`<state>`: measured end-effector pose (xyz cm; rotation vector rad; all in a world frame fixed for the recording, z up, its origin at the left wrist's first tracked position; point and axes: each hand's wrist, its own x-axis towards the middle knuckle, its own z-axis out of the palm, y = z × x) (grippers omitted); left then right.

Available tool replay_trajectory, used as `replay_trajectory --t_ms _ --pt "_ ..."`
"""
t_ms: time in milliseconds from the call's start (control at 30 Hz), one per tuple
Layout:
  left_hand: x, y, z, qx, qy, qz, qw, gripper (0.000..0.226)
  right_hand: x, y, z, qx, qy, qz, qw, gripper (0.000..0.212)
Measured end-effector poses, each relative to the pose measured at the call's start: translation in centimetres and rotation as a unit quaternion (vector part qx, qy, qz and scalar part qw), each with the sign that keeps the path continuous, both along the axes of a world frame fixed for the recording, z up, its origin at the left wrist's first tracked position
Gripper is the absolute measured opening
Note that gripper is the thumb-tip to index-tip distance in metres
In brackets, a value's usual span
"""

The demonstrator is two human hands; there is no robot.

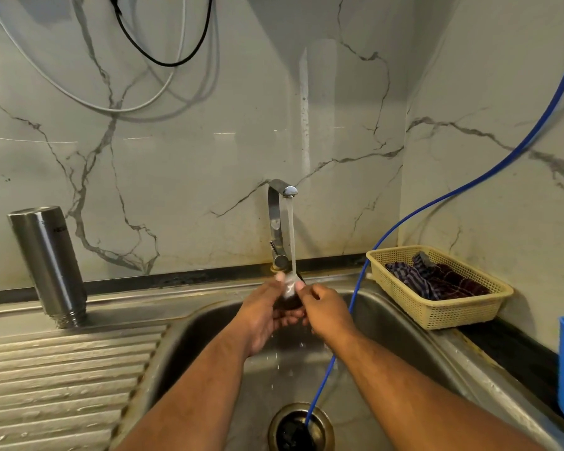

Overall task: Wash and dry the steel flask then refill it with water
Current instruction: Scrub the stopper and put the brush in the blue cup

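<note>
Left hand (264,309), right hand (326,312) grip dark lid (288,300) — perhaps flask's — under running tap (275,222); flask (49,262) upended aside.

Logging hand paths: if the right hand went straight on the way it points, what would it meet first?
The small dark cap that the right hand pinches under the running tap; then, likely, the left hand.

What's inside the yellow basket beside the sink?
A crumpled dark checked cloth lies in the basket, covering most of its floor. Whatever may sit under the cloth is hidden.
</note>
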<state>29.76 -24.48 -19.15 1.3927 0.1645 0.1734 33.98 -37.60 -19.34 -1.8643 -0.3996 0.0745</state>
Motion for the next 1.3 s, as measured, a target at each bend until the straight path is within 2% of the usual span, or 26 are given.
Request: replay_trajectory --t_ms 133,233,333,400,500,600,767,900,967,1067,1167,1300 --pt "0.2 0.8 -0.5 0.150 -0.039 -0.008 0.988 0.040 0.3 -0.1 -0.3 0.073 0.104 0.003 0.992 0.039" --pt "-0.1 0.7 -0.5 0.161 -0.022 0.034 0.986 0.037 0.4 -0.3 -0.2 0.113 0.143 0.034 0.983 0.035" --pt "-0.4 0.5 -0.8 0.160 0.026 0.049 0.986 0.059 0.0 -0.1 -0.1 0.046 0.114 0.080 0.989 0.024" --pt "-0.5 0.4 -0.9 0.149 0.032 0.032 0.988 0.061 -0.2 0.1 -0.1 0.050 0.125 0.067 0.989 0.021" --pt "-0.3 0.2 -0.4 0.120 -0.016 -0.008 0.993 0.042 0.3 -0.1 0.3 0.153 0.222 -0.005 0.963 0.028" --pt "0.1 0.2 -0.3 0.176 -0.059 -0.030 0.982 0.061 0.9 -0.5 0.3 0.200 0.277 -0.038 0.939 0.038" --pt "0.0 0.1 -0.6 0.260 -0.114 0.009 0.959 0.068 0.0 -0.6 0.4 0.180 0.298 0.010 0.938 0.064" --pt "-0.2 0.9 -0.9 0.227 -0.100 -0.032 0.968 0.076 0.1 -0.6 0.2 0.166 0.224 0.018 0.960 0.044" --pt "-0.2 1.2 -1.1 0.198 -0.088 -0.041 0.975 0.077 0.2 -0.6 0.2 0.140 0.151 0.004 0.979 0.037" --pt "0.0 0.9 -1.3 0.218 -0.076 -0.025 0.973 0.070 0.2 -0.6 0.0 0.043 0.003 -0.018 0.999 0.034" --pt "0.3 0.7 -1.6 0.220 -0.067 -0.002 0.973 0.069 0.3 -0.6 -0.1 -0.041 -0.119 -0.026 0.992 0.033" --pt "0.5 0.8 -1.7 0.222 -0.063 0.001 0.973 0.063 0.5 -0.7 -0.2 -0.027 -0.200 -0.048 0.978 0.031"
